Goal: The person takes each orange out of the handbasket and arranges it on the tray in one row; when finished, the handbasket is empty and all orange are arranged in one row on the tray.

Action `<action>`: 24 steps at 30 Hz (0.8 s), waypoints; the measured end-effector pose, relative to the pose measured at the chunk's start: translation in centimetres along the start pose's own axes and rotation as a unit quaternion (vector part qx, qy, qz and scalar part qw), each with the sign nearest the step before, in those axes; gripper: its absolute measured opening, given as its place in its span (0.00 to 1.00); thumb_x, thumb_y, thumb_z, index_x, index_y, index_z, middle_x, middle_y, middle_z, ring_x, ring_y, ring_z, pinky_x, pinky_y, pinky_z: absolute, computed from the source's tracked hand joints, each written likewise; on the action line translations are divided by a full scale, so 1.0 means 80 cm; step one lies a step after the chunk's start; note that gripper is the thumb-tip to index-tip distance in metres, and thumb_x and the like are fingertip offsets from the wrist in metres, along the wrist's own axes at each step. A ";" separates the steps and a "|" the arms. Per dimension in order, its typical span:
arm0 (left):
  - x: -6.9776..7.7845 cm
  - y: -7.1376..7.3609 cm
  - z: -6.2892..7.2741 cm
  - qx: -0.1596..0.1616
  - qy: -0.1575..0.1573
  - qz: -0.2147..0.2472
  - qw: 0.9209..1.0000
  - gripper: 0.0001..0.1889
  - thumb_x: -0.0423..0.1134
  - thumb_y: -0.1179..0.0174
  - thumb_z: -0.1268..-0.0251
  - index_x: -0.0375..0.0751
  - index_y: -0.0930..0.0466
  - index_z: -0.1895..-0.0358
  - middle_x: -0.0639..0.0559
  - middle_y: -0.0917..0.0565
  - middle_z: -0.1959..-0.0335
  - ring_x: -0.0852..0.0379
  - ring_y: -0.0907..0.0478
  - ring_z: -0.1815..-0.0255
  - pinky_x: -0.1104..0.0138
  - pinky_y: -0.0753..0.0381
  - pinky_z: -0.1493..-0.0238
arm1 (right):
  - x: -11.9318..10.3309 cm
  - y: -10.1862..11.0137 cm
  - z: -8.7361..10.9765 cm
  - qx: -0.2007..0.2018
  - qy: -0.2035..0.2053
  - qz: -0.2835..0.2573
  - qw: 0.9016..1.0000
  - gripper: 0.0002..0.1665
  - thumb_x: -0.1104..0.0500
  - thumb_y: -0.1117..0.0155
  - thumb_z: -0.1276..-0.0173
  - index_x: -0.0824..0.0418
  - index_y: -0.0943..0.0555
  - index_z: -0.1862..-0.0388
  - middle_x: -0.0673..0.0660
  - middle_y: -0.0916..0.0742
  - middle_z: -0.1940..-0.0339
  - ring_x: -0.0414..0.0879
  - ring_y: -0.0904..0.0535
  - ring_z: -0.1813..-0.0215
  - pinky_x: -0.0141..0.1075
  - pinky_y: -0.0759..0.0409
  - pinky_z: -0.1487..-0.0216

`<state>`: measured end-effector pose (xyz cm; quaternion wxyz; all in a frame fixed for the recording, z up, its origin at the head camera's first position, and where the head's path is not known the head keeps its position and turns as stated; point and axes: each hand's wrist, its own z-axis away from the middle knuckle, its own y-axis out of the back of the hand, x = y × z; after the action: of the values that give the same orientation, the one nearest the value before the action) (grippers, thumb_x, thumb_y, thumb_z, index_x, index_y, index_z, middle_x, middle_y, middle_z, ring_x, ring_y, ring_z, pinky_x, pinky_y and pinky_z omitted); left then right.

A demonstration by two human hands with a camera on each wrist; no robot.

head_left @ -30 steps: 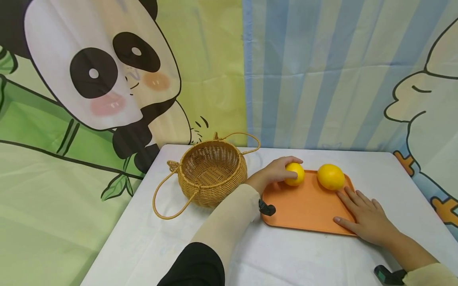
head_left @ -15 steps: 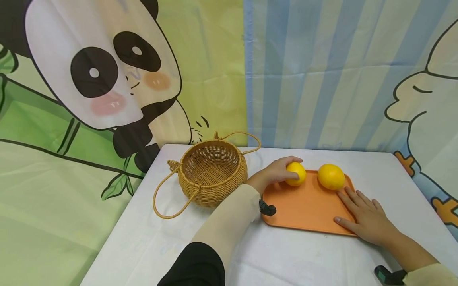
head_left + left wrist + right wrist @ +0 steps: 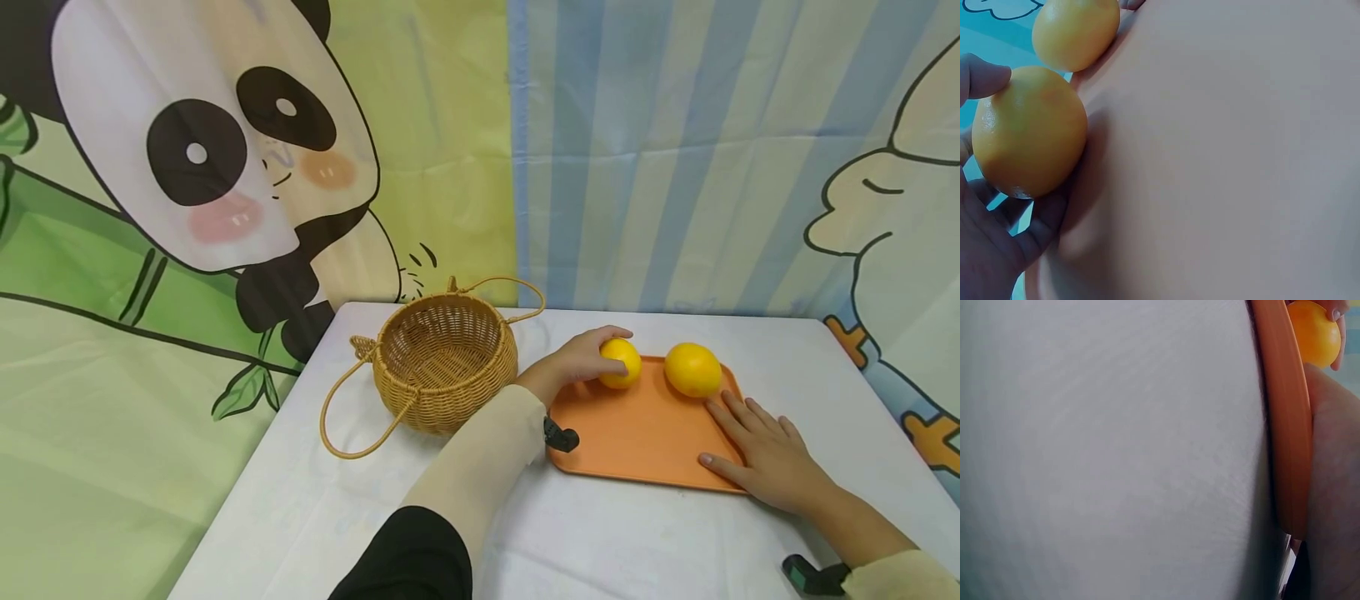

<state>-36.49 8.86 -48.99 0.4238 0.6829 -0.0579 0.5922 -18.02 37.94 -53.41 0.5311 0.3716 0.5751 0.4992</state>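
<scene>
My left hand [image 3: 581, 358] has its fingers and thumb round a yellow-orange orange [image 3: 621, 364] at the back left of the orange-coloured tray [image 3: 645, 442]. In the left wrist view the thumb lies over this held orange [image 3: 1032, 131], with fingers below it. A second orange [image 3: 693, 370] sits at the tray's back right corner. My right hand [image 3: 776, 462] rests with spread, fairly straight fingers over the tray's right edge, its fingertips just in front of that second fruit. In the right wrist view the tray's rim [image 3: 1288, 425] runs beside the hand.
Left of the tray stands a round wicker basket [image 3: 450, 400], its handles [image 3: 352, 457] folded outward to the sides. The left forearm passes just in front of it. Behind the white table [image 3: 600, 542] hangs a printed curtain [image 3: 442, 150].
</scene>
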 end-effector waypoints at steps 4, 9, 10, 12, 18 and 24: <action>0.000 0.000 0.000 0.001 0.001 -0.005 1.000 0.37 0.43 0.27 0.36 0.52 0.26 0.22 0.57 0.20 0.38 0.58 0.24 0.50 0.67 0.23 0.46 | 0.000 0.000 0.000 0.000 0.000 -0.002 1.000 0.63 0.24 0.41 0.27 0.57 0.50 0.10 0.72 0.48 0.13 0.82 0.50 0.21 0.83 0.60 0.31; -0.001 -0.001 0.001 0.003 0.002 -0.008 1.000 0.37 0.44 0.27 0.36 0.52 0.26 0.22 0.56 0.20 0.37 0.58 0.23 0.49 0.67 0.23 0.45 | 0.002 -0.001 -0.001 0.000 0.000 -0.006 1.000 0.63 0.23 0.42 0.28 0.57 0.50 0.10 0.71 0.48 0.12 0.82 0.51 0.20 0.83 0.62 0.30; -0.002 -0.001 0.001 0.005 0.002 -0.010 1.000 0.37 0.44 0.27 0.36 0.52 0.26 0.22 0.56 0.20 0.36 0.58 0.24 0.48 0.67 0.23 0.44 | 0.002 -0.001 -0.002 -0.001 -0.001 -0.006 1.000 0.64 0.22 0.42 0.28 0.57 0.50 0.10 0.71 0.48 0.12 0.82 0.51 0.20 0.83 0.62 0.30; -0.002 -0.001 0.002 0.010 0.002 -0.016 1.000 0.37 0.45 0.26 0.36 0.53 0.26 0.23 0.57 0.20 0.35 0.59 0.24 0.48 0.67 0.24 0.43 | 0.003 -0.001 -0.002 -0.002 0.001 -0.008 1.000 0.64 0.22 0.42 0.28 0.57 0.51 0.10 0.72 0.49 0.12 0.82 0.51 0.20 0.83 0.62 0.31; -0.001 -0.001 0.005 0.027 -0.009 -0.042 0.999 0.38 0.47 0.24 0.38 0.52 0.25 0.23 0.55 0.21 0.33 0.59 0.25 0.45 0.66 0.25 0.41 | 0.003 0.000 -0.003 -0.006 -0.001 -0.010 1.000 0.64 0.22 0.42 0.28 0.57 0.51 0.10 0.72 0.49 0.12 0.83 0.51 0.21 0.83 0.63 0.31; 0.001 -0.003 0.007 0.043 -0.009 -0.099 0.994 0.42 0.53 0.22 0.41 0.56 0.26 0.22 0.53 0.24 0.30 0.59 0.26 0.40 0.66 0.26 0.37 | 0.002 0.002 -0.003 -0.010 -0.005 -0.011 1.000 0.64 0.22 0.42 0.29 0.58 0.49 0.10 0.72 0.48 0.13 0.83 0.51 0.21 0.83 0.62 0.31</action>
<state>-35.89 8.67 -48.97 0.4500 0.7084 0.0315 0.5428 -18.27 38.10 -53.28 0.5432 0.3622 0.5714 0.4972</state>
